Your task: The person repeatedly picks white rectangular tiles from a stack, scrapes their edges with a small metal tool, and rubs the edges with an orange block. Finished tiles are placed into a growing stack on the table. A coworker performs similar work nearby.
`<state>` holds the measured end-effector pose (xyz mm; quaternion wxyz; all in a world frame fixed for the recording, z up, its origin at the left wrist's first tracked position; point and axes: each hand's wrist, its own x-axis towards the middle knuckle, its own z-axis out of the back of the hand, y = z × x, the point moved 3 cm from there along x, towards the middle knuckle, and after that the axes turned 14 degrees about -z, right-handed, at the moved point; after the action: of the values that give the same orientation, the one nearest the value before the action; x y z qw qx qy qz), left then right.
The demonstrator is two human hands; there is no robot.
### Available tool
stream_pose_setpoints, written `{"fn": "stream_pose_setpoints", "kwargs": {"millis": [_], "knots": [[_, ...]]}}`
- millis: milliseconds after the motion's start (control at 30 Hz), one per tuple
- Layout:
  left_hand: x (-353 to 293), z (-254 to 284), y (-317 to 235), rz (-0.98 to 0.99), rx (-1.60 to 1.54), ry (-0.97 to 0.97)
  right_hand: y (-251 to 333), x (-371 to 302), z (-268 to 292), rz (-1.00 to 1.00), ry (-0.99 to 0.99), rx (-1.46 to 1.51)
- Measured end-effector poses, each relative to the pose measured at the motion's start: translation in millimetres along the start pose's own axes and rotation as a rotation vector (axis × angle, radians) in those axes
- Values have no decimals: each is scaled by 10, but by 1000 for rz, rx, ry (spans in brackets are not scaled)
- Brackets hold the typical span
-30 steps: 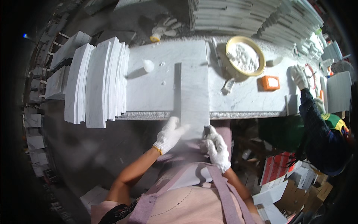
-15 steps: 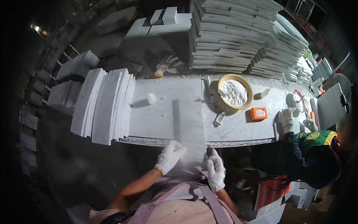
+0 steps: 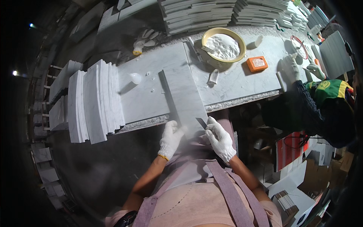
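Note:
A long white marble slab (image 3: 185, 99) lies across the bench, its near end jutting over the front edge toward me. My left hand (image 3: 171, 140), in a white knit glove, is curled at the slab's near left edge; the fingertips are partly blurred. On the right side, my gloved right hand (image 3: 220, 140) pinches a thin, dark flat blade (image 3: 201, 122), which tilts over the slab's right edge. A small white bottle-like piece (image 3: 135, 78) stands left of the slab, with white crumbs nearby.
Marble strips (image 3: 99, 100) stand in a row at left. A yellow bowl (image 3: 242, 38) of white powder, an orange box (image 3: 257, 64) and a putty knife (image 3: 195, 49) lie to the right. A loose glove (image 3: 143, 42) rests behind. A co-worker's gloved hand (image 3: 290, 69) works at right.
The view has shifted, so the bench appears higher and tilted. My right hand has risen beside the slab, and the dark blade now shows plainly. The left hand stays by the slab's left edge.

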<state>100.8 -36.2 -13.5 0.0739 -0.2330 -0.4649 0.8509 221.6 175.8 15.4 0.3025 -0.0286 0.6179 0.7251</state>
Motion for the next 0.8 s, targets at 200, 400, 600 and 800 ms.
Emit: {"fn": "stream_pose_setpoints", "kwargs": {"millis": [200,400,600,800], "knots": [[124,7,-2,-81,101,5,59,-91,-170,-49,13,-24],[80,84,-102,-89,-288,-8,136,-175,-325,78,0,-103],[172,119,-121,-72,-449,41,43,-104,-320,-103,235,32],[199,168,74,-62,-425,-142,68,-43,-217,-168,233,410]]}}
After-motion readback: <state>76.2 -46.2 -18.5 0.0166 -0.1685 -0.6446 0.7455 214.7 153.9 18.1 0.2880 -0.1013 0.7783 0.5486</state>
